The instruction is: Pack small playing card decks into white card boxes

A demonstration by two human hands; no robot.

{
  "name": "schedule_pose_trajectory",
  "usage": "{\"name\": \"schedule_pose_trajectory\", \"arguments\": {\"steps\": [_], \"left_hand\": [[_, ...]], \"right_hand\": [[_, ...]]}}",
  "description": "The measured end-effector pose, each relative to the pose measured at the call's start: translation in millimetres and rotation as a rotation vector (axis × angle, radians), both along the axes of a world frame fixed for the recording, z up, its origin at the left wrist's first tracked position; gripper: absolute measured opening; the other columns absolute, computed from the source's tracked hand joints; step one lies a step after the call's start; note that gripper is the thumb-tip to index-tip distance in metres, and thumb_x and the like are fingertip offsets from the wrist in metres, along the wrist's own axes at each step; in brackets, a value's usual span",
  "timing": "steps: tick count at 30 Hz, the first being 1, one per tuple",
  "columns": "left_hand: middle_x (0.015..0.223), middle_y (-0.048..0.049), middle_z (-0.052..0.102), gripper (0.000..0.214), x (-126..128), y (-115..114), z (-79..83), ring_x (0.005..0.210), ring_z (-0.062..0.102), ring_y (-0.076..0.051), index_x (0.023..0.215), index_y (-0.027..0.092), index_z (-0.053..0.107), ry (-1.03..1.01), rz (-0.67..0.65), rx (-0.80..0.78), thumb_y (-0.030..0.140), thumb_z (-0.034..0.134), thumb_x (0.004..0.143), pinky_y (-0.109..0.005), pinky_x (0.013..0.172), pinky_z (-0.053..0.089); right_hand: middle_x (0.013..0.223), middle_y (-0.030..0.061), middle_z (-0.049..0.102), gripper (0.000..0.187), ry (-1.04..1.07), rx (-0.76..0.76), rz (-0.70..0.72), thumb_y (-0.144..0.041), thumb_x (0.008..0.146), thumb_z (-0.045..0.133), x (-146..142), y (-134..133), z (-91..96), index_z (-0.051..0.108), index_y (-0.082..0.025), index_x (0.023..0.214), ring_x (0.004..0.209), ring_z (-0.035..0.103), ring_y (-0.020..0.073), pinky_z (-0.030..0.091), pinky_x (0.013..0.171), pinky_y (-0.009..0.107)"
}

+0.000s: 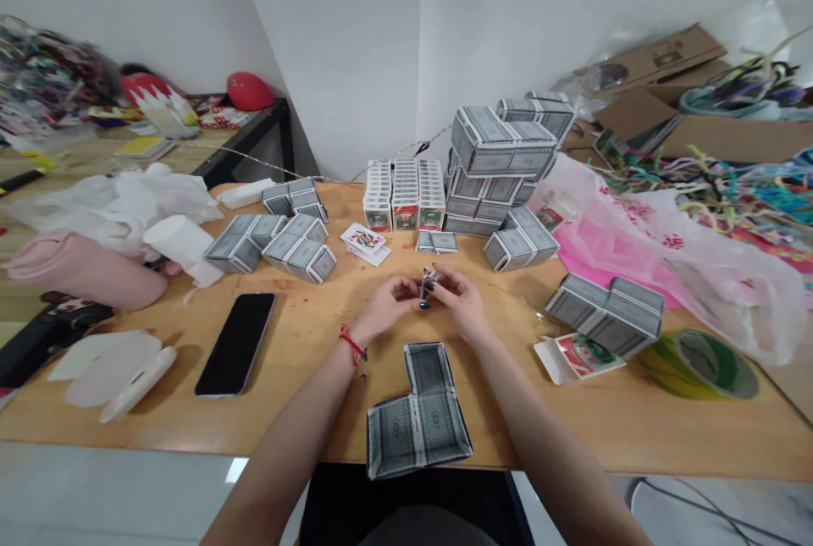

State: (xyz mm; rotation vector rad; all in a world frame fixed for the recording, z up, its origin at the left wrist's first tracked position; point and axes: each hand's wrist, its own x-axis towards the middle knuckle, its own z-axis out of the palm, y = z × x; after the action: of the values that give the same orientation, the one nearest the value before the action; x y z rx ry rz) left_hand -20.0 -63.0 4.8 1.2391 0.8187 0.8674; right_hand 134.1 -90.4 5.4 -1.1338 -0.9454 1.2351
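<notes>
Over the middle of the wooden table (305,334), my left hand (387,306) and my right hand (461,302) meet, both pinched on a small folded playing card (428,282) held upright between the fingertips. A red string is tied round my left wrist. An L-shaped block made of folded grey-backed cards (416,410) lies just in front of me at the table's near edge. A few loose face-up cards (363,241) and a flat folded piece (436,242) lie beyond my hands.
Stacks of card boxes (405,193) and piled card blocks (499,165) stand at the back. More blocks lie left (273,243) and right (606,311). A black phone (236,341), white lids, plastic bags, a torn card box (575,355) and a green tape roll (699,362) surround them.
</notes>
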Motion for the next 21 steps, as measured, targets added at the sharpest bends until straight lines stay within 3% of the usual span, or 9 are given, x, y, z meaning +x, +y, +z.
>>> {"name": "schedule_pose_trajectory", "arguments": {"steps": [6,12,16,21], "left_hand": [[0.081,-0.0014,0.058,0.029,-0.8,-2.1,-6.3,0.074,0.056,-0.012,0.072,0.014,0.049,0.161,-0.039,0.081,0.027,0.071,0.059,-0.029,0.074,0.045],[0.101,-0.0056,0.057,0.019,-2.5,-2.1,-0.6,0.092,0.055,-0.017,0.068,0.016,0.052,0.331,-0.024,0.404,0.028,0.066,0.066,-0.033,0.083,0.043],[0.105,-0.0055,0.056,0.014,-3.9,-3.8,3.1,0.101,0.052,-0.018,0.069,0.017,0.052,0.41,-0.019,0.55,0.024,0.064,0.068,-0.035,0.089,0.041],[0.11,-0.0068,0.054,0.011,-3.2,-7.1,2.4,0.103,0.051,-0.018,0.071,0.017,0.052,0.453,0.0,0.622,0.024,0.06,0.071,-0.035,0.089,0.042]], "right_hand": [[0.116,0.0073,0.058,0.053,0.098,0.043,0.072,-0.034,0.059,0.072,3.2,0.3,0.3,0.057,-0.022,0.108,0.104,0.054,0.0204,0.041,0.092,0.037],[0.125,0.006,0.051,0.053,0.083,0.165,0.199,-0.029,0.064,0.07,5.4,-1.8,4.0,0.054,-0.026,0.114,0.114,0.047,0.0221,0.04,0.093,0.038],[0.127,0.0048,0.049,0.054,0.04,0.179,0.227,-0.026,0.064,0.069,3.6,-5.9,9.8,0.052,-0.028,0.115,0.115,0.044,0.0217,0.043,0.087,0.033],[0.118,0.0047,0.054,0.057,-0.009,0.115,0.26,-0.028,0.064,0.069,3.0,-8.2,11.7,0.051,-0.027,0.118,0.1,0.052,0.0193,0.046,0.075,0.029]]}}
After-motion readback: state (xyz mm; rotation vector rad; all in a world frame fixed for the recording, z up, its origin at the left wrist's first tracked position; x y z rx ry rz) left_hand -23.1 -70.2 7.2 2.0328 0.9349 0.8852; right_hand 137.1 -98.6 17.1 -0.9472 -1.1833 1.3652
